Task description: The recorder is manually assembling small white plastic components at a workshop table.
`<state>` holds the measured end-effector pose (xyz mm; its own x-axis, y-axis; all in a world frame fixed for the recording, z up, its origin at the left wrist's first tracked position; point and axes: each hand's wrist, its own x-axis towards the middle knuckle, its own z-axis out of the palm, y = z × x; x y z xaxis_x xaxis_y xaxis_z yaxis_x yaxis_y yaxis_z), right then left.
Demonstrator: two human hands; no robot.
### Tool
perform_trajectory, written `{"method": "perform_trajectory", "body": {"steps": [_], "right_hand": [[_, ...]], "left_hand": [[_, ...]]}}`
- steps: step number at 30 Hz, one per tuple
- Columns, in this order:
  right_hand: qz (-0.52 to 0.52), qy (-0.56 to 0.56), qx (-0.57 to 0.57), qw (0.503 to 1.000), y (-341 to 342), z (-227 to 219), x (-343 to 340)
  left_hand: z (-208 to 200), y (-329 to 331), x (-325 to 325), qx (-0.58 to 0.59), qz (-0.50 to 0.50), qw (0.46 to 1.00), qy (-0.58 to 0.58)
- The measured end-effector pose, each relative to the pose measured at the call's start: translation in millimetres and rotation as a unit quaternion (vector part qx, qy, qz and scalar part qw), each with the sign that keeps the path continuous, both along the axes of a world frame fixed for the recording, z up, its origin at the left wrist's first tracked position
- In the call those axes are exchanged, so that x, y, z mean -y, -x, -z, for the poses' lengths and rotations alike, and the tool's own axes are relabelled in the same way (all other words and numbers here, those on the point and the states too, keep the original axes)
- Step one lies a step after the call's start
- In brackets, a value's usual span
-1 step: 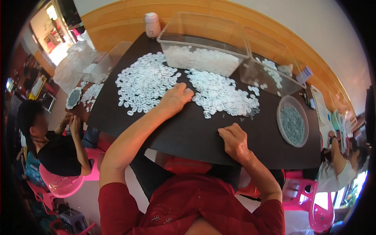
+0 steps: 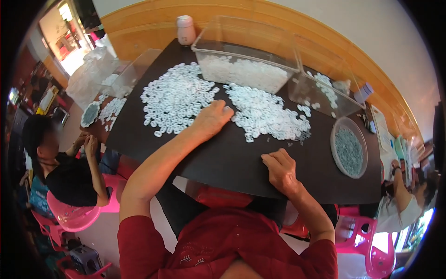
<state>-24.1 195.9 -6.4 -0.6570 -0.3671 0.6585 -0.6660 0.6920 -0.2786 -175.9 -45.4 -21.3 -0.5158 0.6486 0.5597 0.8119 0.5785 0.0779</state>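
Note:
My left hand point(image 2: 213, 120) is at the gap between two heaps on the dark table, its fingers curled and closed. Anything inside them is too small or hidden to make out. To its left spreads a heap of small white oval pieces with holes point(image 2: 174, 97). The right-hand heap of small white pieces point(image 2: 265, 111) begins beside its fingertips, with some grey bits point(image 2: 303, 135) at the heap's right end. My right hand point(image 2: 281, 173) is over the table nearer to me, fingers bent and closed. Whatever it may pinch does not show.
Behind the heaps stands a clear bin point(image 2: 246, 74) of white pieces, with another clear bin point(image 2: 320, 100) beside it. A round tray point(image 2: 335, 153) of grey-green slivers lies right. A pink bottle point(image 2: 186, 30) stands far left. Co-workers sit left point(image 2: 69, 179) and right point(image 2: 395, 204).
The whole view has shifted slightly, with the table and its things a little to the right and lower. Both hands keep nearly the same pose and place.

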Motion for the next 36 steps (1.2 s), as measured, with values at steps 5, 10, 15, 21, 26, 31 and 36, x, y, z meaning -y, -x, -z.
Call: {"method": "perform_trajectory", "body": {"steps": [5, 10, 15, 21, 26, 31, 36], "right_hand": [[0.003, -0.011, -0.001, 1.000, -4, -2, 1], [0.018, 0.001, 0.010, 1.000, -5, -4, 2], [0.013, -0.017, 0.004, 1.000, 0, -3, 2], [0.022, -0.004, 0.012, 1.000, 1, 1, -2], [0.018, -0.006, 0.013, 1.000, -1, -1, 0], [0.015, -0.010, 0.008, 1.000, 0, 1, -1], [0.017, -0.014, 0.005, 1.000, 2, 1, -1]], "left_hand": [[1, -9, -6, -0.082, -0.014, 0.994, 0.073], [3, -7, -9, -0.069, -0.008, 0.991, 0.111], [-14, 2, -5, 0.089, -0.040, 0.991, 0.095], [-45, 39, 36, 0.064, -0.110, 0.992, 0.016], [-47, 59, 86, 0.036, -0.167, 0.985, 0.039], [-47, 49, 81, -0.072, -0.176, 0.981, 0.040], [-33, 46, 58, -0.115, -0.163, 0.977, 0.077]]}}
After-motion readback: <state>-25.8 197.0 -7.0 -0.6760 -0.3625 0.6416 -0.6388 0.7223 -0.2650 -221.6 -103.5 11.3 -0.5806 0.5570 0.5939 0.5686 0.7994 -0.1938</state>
